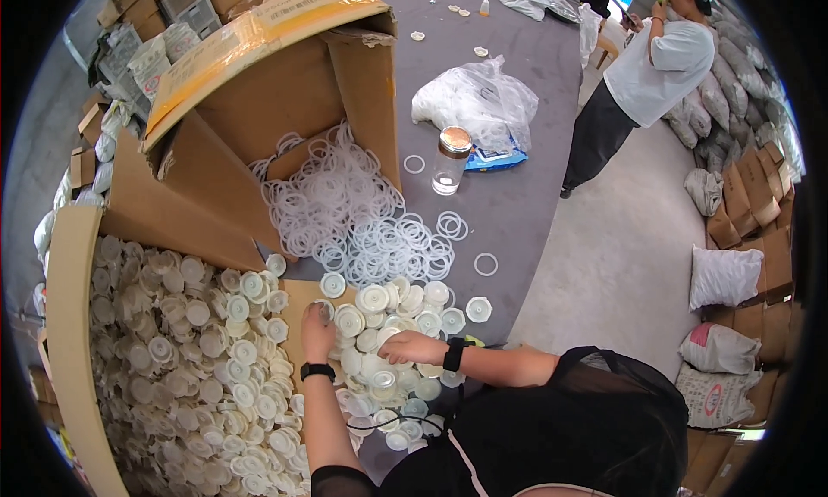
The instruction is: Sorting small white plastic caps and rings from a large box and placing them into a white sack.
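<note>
My left hand [316, 331] rests at the edge of a heap of white plastic caps [388, 325] on the grey table [535, 204], fingers curled around one cap. My right hand [407, 348] lies flat on the same heap, fingers pressed onto the caps; whether it grips one I cannot tell. Beyond the heap spreads a pile of clear rubber rings [354, 217], spilling from a tipped cardboard box [285, 83]. A large open carton [73, 325] on my left is full of white caps [190, 359].
A glass jar with a metal lid [451, 159] stands past the rings, beside a clear plastic bag [474, 100]. A person in a white shirt [647, 75] stands at the far right. Sacks and cartons [733, 281] line the floor on the right.
</note>
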A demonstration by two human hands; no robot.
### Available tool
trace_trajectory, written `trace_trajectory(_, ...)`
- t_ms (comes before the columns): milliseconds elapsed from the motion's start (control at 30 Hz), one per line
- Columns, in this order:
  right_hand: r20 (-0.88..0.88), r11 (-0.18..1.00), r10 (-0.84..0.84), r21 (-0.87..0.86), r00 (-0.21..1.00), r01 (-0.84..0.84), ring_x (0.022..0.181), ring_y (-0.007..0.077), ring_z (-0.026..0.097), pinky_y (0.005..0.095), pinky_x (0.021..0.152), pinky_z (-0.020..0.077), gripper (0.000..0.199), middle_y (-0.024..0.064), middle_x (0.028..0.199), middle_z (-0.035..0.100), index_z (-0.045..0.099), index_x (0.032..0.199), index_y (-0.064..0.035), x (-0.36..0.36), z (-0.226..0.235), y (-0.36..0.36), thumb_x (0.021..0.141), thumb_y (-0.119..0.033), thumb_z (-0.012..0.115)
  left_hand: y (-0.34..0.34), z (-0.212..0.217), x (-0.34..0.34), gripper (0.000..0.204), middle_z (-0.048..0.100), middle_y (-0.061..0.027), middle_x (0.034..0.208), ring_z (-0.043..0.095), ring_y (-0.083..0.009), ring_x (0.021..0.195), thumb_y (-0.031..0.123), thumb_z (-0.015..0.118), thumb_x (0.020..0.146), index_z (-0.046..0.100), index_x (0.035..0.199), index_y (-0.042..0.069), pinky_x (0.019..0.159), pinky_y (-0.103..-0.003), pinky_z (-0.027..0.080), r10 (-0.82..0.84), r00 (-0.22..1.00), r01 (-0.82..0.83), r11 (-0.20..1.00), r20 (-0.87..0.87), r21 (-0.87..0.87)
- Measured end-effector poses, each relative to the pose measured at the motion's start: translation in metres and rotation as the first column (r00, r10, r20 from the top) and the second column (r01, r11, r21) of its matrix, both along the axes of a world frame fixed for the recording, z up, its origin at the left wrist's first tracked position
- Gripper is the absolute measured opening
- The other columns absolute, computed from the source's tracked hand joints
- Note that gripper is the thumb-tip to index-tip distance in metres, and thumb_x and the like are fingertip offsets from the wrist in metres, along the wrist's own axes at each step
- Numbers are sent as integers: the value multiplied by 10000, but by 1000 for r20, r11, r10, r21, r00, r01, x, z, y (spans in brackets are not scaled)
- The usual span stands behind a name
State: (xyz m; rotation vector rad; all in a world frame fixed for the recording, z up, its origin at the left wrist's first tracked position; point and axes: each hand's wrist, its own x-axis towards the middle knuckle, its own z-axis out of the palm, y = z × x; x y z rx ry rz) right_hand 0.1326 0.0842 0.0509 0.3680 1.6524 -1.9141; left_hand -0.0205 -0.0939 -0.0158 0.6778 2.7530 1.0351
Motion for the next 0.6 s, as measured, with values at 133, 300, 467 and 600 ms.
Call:
trace_trajectory(133, 25, 978, -173, -111, 985, 174, 761, 127, 546, 233, 663, 433, 315, 66, 871, 569, 556, 951, -3, -9, 3, 22, 823, -267, 439, 16, 6, -20, 273, 569, -166, 932, 527, -371, 845, 41, 524, 680, 531, 949, -2, 708, -385, 430, -12, 997, -3, 978, -73, -210)
trace_trajectory(300, -67, 895, -436, -133, 897, 425, 853, 144, 540, 275, 722, 440, 318, 81, 1020, 539, 487, 1096, -34, -29, 0, 32, 843, -227, 471, 45, 46, -8, 184, 568, -57, 719, 548, -169, 619, 183, 525, 794, 535, 863, 13, 511, -277, 419, 0, 804, -338, 823, 595, 457)
trace_trajectory(467, 99, 762, -567, -312, 818, 567, 879, 131, 529, 266, 733, 448, 371, 75, 1008, 526, 444, 1108, 10, -52, -14, 42, 808, -188, 537, 94, 51, 7, 217, 531, -77, 673, 518, -163, 646, 197, 497, 818, 541, 799, -14, 603, -283, 408, -232, 861, 69, 935, 452, 348)
trace_trajectory(600, 172, 743, -580, -290, 796, 604, 847, 121, 541, 254, 700, 459, 384, 67, 983, 533, 441, 1098, 24, -49, -28, 55, 802, -199, 539, 117, 8, -37, 164, 547, -147, 819, 525, -299, 766, 111, 505, 758, 560, 862, -3, 657, -348, 425, -119, 990, 106, 982, 72, 157)
